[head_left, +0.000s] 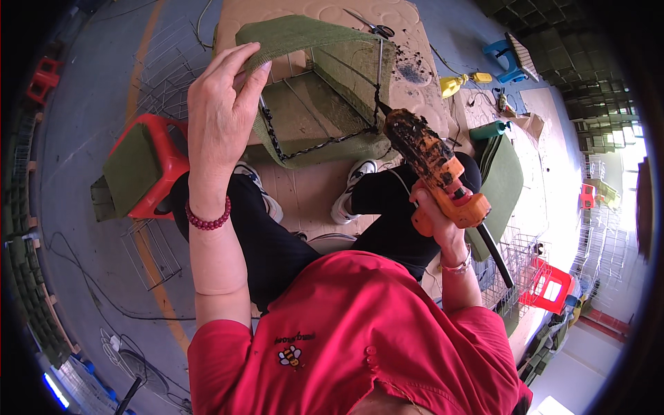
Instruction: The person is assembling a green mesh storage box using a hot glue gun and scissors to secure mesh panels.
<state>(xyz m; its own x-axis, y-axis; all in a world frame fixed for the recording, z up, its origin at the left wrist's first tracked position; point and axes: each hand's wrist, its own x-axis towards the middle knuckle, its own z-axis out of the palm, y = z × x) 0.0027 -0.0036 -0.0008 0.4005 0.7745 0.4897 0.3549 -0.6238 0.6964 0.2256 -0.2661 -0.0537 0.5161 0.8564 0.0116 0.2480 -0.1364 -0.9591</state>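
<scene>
In front of me stands a box-shaped wire frame covered in green mesh fabric. Lines of black glue run along its near edge and right corner. My left hand pinches the raised fabric edge at the near left between thumb and fingers. My right hand is wrapped round the handle of an orange glue gun, its front crusted with black glue. A black glue stick sticks out of its back. The gun's nozzle is at the frame's right corner; whether it touches is hard to tell.
Cardboard lies beneath the frame, with scissors and black glue spots on it. A red stool with green fabric stands left. To the right are a teal bottle, folded green fabric and wire frames.
</scene>
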